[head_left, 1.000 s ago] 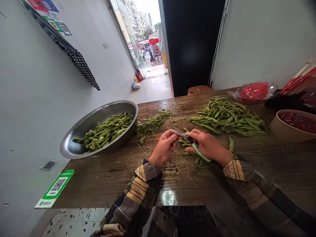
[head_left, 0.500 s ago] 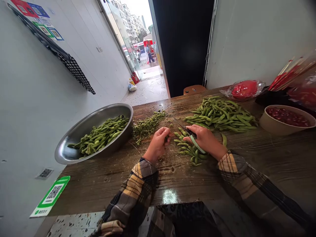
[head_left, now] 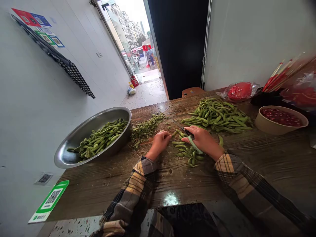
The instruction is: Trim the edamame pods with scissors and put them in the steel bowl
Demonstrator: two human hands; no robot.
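My right hand (head_left: 201,140) is wrapped round a pair of scissors (head_left: 190,136) with a pale green handle; the blades point away to the upper left, a little apart from my left hand. My left hand (head_left: 160,143) is closed in a pinch, its fingertips at the end of an edamame pod (head_left: 174,133); what lies inside the palm is hidden. Beneath and beside my right hand is a small pile of edamame pods (head_left: 186,149). A larger pile of pods (head_left: 218,115) lies behind it. Small green trimmings (head_left: 146,128) are heaped beyond my left hand.
A steel bowl (head_left: 61,153) holding pods stands at the left, by the wall. On the right are a paper tub (head_left: 276,128) of dark red contents, a red item in clear plastic (head_left: 239,91) and red-wrapped sticks (head_left: 275,77). A green code card (head_left: 50,200) lies on the table's left edge.
My left hand has turned palm down and its fingertips have come to the pods on the right. My right hand keeps the scissors in nearly the same place. The view has shifted slightly.
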